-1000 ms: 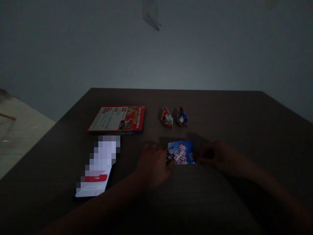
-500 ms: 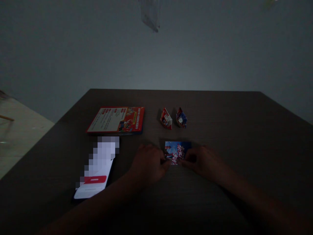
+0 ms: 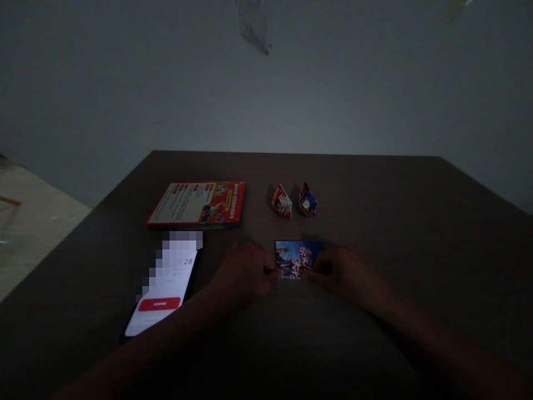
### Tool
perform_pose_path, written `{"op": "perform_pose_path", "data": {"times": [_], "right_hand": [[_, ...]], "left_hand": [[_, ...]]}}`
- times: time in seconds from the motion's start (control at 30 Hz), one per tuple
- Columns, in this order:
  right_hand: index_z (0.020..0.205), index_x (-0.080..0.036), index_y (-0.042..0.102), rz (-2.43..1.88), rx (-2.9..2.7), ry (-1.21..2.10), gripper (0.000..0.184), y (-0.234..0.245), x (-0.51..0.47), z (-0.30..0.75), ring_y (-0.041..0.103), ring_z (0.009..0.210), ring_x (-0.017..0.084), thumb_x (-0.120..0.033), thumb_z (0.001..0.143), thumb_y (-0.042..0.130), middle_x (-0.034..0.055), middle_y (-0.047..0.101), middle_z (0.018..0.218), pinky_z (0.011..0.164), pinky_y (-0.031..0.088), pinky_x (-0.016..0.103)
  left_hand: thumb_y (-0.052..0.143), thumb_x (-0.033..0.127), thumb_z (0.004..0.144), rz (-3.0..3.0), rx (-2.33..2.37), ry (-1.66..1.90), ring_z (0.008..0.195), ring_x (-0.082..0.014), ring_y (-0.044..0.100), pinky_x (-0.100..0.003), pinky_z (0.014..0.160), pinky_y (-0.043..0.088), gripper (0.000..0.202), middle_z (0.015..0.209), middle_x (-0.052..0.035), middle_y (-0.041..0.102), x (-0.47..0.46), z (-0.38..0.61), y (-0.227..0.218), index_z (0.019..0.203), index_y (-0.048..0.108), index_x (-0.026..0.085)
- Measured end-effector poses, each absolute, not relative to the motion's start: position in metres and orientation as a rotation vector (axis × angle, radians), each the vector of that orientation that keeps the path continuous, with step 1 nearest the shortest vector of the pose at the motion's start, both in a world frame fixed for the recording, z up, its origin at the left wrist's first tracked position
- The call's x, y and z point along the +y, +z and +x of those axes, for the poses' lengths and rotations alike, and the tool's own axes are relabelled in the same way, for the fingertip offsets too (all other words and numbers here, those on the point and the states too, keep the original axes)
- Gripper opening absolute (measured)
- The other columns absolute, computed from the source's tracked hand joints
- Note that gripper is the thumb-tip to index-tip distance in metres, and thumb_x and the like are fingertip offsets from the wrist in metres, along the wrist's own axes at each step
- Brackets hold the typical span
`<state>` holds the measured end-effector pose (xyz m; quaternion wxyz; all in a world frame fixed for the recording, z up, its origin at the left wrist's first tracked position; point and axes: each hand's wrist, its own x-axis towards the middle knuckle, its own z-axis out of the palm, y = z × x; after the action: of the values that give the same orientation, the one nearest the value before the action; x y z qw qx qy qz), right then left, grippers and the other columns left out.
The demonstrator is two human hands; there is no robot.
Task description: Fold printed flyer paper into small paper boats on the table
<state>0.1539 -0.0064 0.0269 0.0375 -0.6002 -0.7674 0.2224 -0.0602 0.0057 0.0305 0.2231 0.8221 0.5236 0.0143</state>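
A small printed sheet of paper (image 3: 293, 258), blue with large red-and-white characters, lies flat on the dark table in front of me. My left hand (image 3: 247, 271) is closed at its lower left corner, thumb and fingers pinched on the edge. On the opposite side, my right hand (image 3: 347, 275) pinches the lower right part, and its fingers cover that corner. Beyond the sheet stand two little folded paper pieces, boat-like in shape: a red and white one (image 3: 282, 203) and a blue and red one (image 3: 307, 201).
To the left lies a thick red-and-cream booklet (image 3: 195, 203). Nearer me, a phone (image 3: 166, 294) with a lit screen rests beside my left forearm. A pale wall (image 3: 333, 83) rises behind the wooden table (image 3: 375, 189), and a clear plastic bag (image 3: 255, 28) hangs on it.
My left hand has shifted slightly left, from the sheet's lower edge to its corner, uncovering more of the print. My right hand has barely moved.
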Motion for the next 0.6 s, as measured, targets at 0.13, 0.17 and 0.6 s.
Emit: {"op": "perform_pose_path", "data": {"times": [0.13, 0.17, 0.6], "right_hand": [[0.066, -0.022, 0.067, -1.844, -2.337, 0.684, 0.028, 0.027, -0.007, 0.154, 0.060, 0.057, 0.014, -0.046, 0.079, 0.060, 0.0002, 0.069, 0.067, 0.048, 0.032, 0.024], [0.066, -0.022, 0.067, -1.841, -2.334, 0.683, 0.028, 0.027, -0.008, 0.154, 0.060, 0.057, 0.014, -0.046, 0.079, 0.060, 0.0005, 0.069, 0.067, 0.048, 0.032, 0.024], [0.070, -0.022, 0.067, -1.625, -2.310, 0.569, 0.022, 0.015, -0.003, 0.158, 0.061, 0.059, 0.015, -0.042, 0.079, 0.063, 0.0006, 0.068, 0.068, 0.053, 0.039, 0.024]], "left_hand": [[0.057, 0.037, 0.077, 2.225, 1.452, 0.011, 0.070, -0.0181, 0.059, -0.029, 0.065, 0.038, 0.021, 0.067, -0.0012, 0.064, 0.008, -0.062, 0.030, 0.067, 0.068, 0.022], [0.057, 0.035, 0.076, 2.214, 1.445, 0.015, 0.071, -0.0179, 0.059, -0.029, 0.066, 0.038, 0.018, 0.067, -0.0008, 0.064, 0.008, -0.063, 0.031, 0.068, 0.067, 0.022], [0.067, 0.029, 0.072, 2.190, 1.575, 0.371, 0.093, -0.0240, 0.053, -0.037, 0.079, 0.039, 0.020, 0.095, -0.0051, 0.061, -0.004, -0.056, 0.020, 0.087, 0.061, 0.018]]}}
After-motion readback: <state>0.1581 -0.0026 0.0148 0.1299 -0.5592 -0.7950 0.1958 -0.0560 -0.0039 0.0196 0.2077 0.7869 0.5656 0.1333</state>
